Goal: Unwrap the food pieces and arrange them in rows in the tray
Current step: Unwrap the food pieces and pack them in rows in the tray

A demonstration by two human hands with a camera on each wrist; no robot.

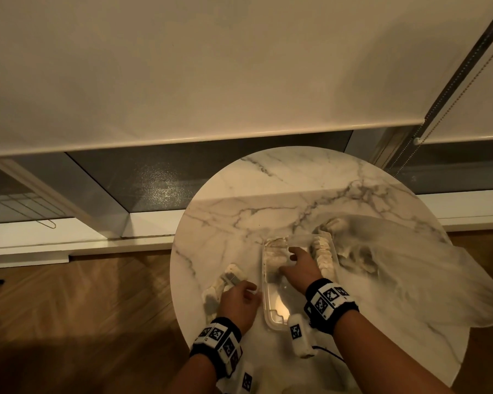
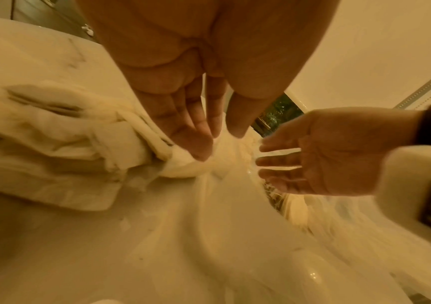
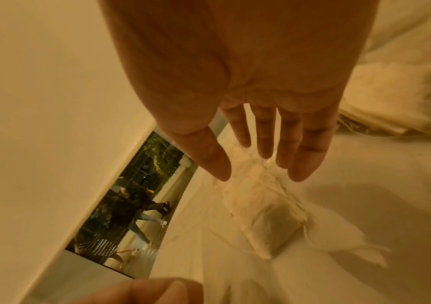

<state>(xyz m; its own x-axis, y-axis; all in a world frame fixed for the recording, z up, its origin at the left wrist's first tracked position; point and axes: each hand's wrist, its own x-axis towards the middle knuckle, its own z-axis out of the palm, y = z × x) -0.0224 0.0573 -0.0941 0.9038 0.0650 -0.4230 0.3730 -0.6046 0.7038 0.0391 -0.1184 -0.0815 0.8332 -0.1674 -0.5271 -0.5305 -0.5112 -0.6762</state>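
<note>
A clear plastic tray (image 1: 271, 319) lies on the round marble table (image 1: 268, 194). A row of pale food pieces (image 1: 323, 255) stands along its right wall, and a few more (image 1: 275, 258) lie at its far left. My right hand (image 1: 292, 257) reaches into the tray with fingers spread and holds nothing; in the right wrist view it (image 3: 261, 170) hovers over one pale piece (image 3: 263, 214). My left hand (image 1: 249, 288) is just left of the tray, its straight fingertips (image 2: 198, 150) touching a bundle of wrapped pieces (image 2: 79, 144).
Crumpled clear plastic wrap (image 1: 410, 274) covers the table's right side and hangs over its edge. The wrapped bundle (image 1: 225, 282) lies near the table's left edge. A window blind (image 1: 182, 66) and a sill stand behind the table, with wooden floor (image 1: 83, 308) below.
</note>
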